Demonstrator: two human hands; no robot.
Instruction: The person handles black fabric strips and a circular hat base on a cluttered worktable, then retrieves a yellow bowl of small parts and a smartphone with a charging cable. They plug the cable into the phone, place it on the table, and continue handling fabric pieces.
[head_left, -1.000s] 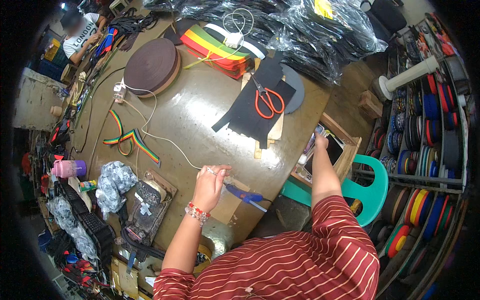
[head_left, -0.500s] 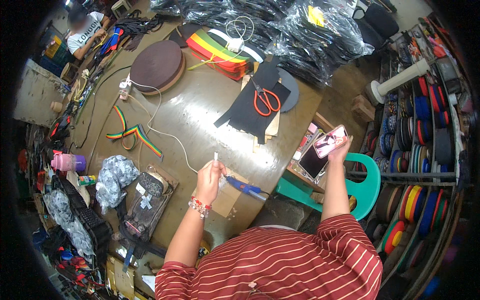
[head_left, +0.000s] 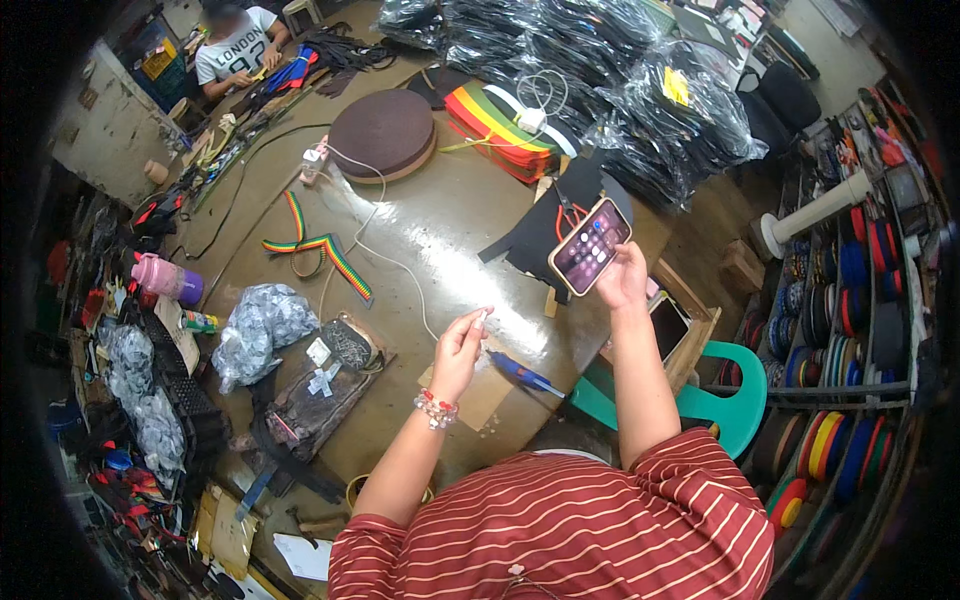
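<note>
My left hand (head_left: pixel 458 350) pinches the small white plug end (head_left: pixel 481 318) of a charging cable (head_left: pixel 412 275), which runs back across the table to a socket block (head_left: pixel 314 160). My right hand (head_left: pixel 627 278) is closed around a smartphone (head_left: pixel 590 248), held tilted with its lit screen of app icons showing. The phone covers part of the scissors (head_left: pixel 568 218) with red handles, which lie on black fabric (head_left: pixel 520 240). Beside my left hand, a blue tool (head_left: pixel 522 373) rests by a piece of cardboard (head_left: pixel 487 392).
An open wooden drawer (head_left: pixel 700 335) holds a dark-screened device (head_left: pixel 669 329), next to a green chair (head_left: pixel 735 400). A brown webbing roll (head_left: pixel 382 135), striped strap (head_left: pixel 345 270) and plastic-wrapped bundles (head_left: pixel 680 125) surround the work area. Another person (head_left: pixel 238 55) sits far left.
My right hand has lifted the phone up and left from the drawer to above the table; its screen now shows icons. My left hand still holds the plug, slightly further right in view.
</note>
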